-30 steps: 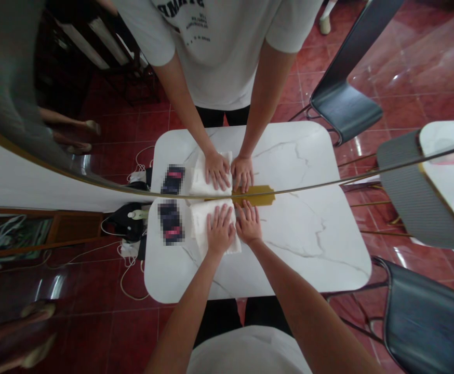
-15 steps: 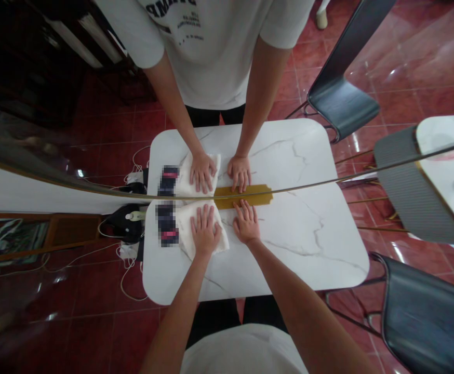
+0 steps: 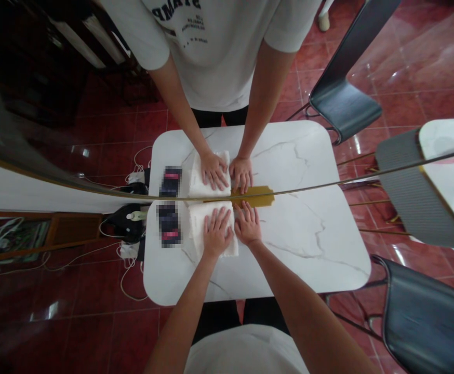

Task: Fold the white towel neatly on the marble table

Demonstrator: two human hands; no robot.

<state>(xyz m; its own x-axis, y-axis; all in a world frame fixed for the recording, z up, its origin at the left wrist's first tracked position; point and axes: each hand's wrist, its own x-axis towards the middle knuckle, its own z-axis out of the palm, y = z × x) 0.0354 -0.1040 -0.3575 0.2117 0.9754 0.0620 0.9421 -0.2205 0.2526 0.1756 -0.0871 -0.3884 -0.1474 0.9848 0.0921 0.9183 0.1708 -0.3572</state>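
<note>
My left hand [image 3: 217,232] lies flat, fingers spread, on a white cloth [image 3: 196,222] spread over the white marble table [image 3: 308,249]. My right hand [image 3: 248,224] rests flat on the bare tabletop right beside it, fingertips touching the gold base plate [image 3: 261,196] of a mirror. The mirror stands along the table's far edge and reflects both hands, the cloth and my white T-shirt.
A dark object [image 3: 168,224] lies on the table just left of the cloth. Cables and a power strip [image 3: 128,249] sit on the red tiled floor to the left. A dark chair [image 3: 425,317] stands at the right, with another table [image 3: 445,156] behind it.
My left hand slid the cloth to the left, then back to the right, ending close beside my right hand. My right hand stayed in place.
</note>
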